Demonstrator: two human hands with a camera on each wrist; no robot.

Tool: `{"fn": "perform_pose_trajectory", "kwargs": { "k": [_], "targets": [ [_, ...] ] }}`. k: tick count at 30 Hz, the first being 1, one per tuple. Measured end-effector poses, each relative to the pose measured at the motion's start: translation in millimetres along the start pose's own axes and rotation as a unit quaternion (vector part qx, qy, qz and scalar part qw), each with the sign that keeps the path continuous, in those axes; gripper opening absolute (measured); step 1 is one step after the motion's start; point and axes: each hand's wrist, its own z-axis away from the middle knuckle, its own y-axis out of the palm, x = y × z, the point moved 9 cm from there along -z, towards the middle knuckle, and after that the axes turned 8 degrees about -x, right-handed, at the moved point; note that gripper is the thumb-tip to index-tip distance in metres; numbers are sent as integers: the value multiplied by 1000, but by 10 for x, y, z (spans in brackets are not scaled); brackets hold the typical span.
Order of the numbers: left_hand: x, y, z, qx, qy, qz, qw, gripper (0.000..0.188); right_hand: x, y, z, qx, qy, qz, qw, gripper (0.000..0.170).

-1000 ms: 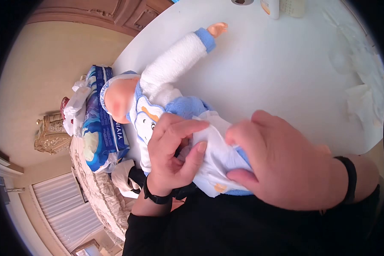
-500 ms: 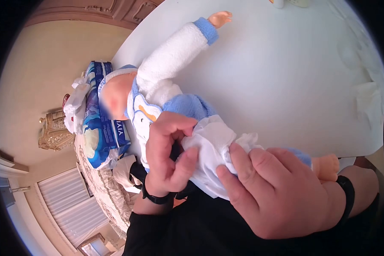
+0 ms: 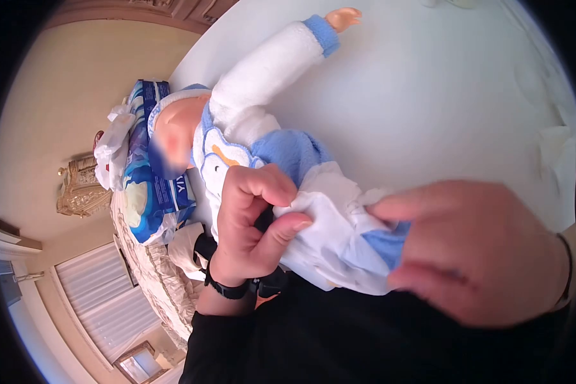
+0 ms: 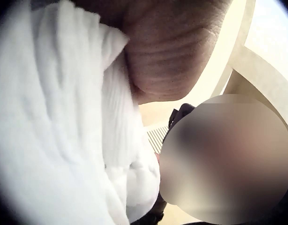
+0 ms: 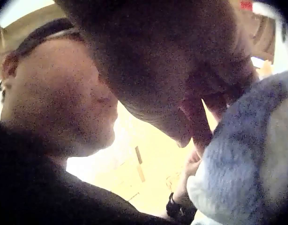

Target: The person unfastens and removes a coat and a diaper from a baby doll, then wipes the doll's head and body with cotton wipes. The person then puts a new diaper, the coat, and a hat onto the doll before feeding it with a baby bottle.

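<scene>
Clearly, we see white cloth between two hands, on a doll.
Head: the left hand curls at the cloth, grip unclear; the right hand, partly open, touches its edge. Left wrist: cloth beside skin. Right wrist: blue fabric beside fingers.

Reads "YI" in white capitals on the dark blue side of the package at left, just beside the doll's head, with the following lettering too unclear to tell and the finer print elsewhere on it too small to read.
</scene>
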Motion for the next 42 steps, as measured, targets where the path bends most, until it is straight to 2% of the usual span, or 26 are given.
{"fn": "perform_pose_trajectory", "kwargs": {
  "k": [2,3,4,5,9,12,14,15,17,21,23,25,27,29,31,33,36,39,41,42],
  "targets": [
    [1,-18,-8,3,1,3,1000,36,-329,-28,-56,50,119,-72,989,14],
    [2,-17,-15,7,1,7,1000,37,-379,-35,-112,49,119,-72,989,14],
    [4,-16,-21,8,3,7,1000,37,-553,3,-139,28,214,-180,960,10],
    [7,-24,-25,3,1,19,1000,37,-720,73,-123,5,304,-284,909,11],
    [15,-68,-50,-6,5,26,1000,36,-870,210,-241,8,265,-309,913,18],
    [8,-77,-65,-8,-2,15,1000,35,-761,267,-322,37,221,-276,935,23],
    [11,-85,-65,-13,1,21,1000,35,-664,223,-389,37,168,-198,965,22],
    [10,-90,-67,-16,4,29,999,35,-645,212,-413,37,167,-198,965,22],
    [21,-94,-69,-19,-5,50,999,35,-704,241,-412,61,231,-177,955,26],
    [47,-108,-77,-34,-18,96,995,34,-803,331,-421,32,252,-215,943,31],
    [59,-114,-90,-41,-31,114,992,31,-796,397,-542,28,130,-213,968,29],
    [66,-116,-100,-48,-44,133,989,28,-817,351,-540,51,144,-204,967,30],
    [135,-143,-112,-78,-93,135,983,20,-834,363,-542,75,156,-192,966,31],
    [106,-101,-138,-81,-94,143,982,15,-1035,477,-466,82,259,-259,927,33],
    [139,-136,-118,-125,-117,130,977,15,-1120,511,-448,95,275,-263,920,34],
    [153,-151,-136,-123,-102,144,977,15,-1186,581,-430,117,290,-270,911,36],
    [173,-190,-147,-117,-78,192,971,16,-1252,785,-350,156,344,-438,816,43],
    [200,-262,-146,-119,-60,238,962,17,-1288,795,-325,148,361,-458,799,44],
    [198,-263,-147,-80,-44,291,952,17,-1233,797,-331,164,369,-459,791,43],
    [214,-291,-131,-89,-48,297,949,16,-1194,820,-324,182,374,-473,777,43]
  ]
}}
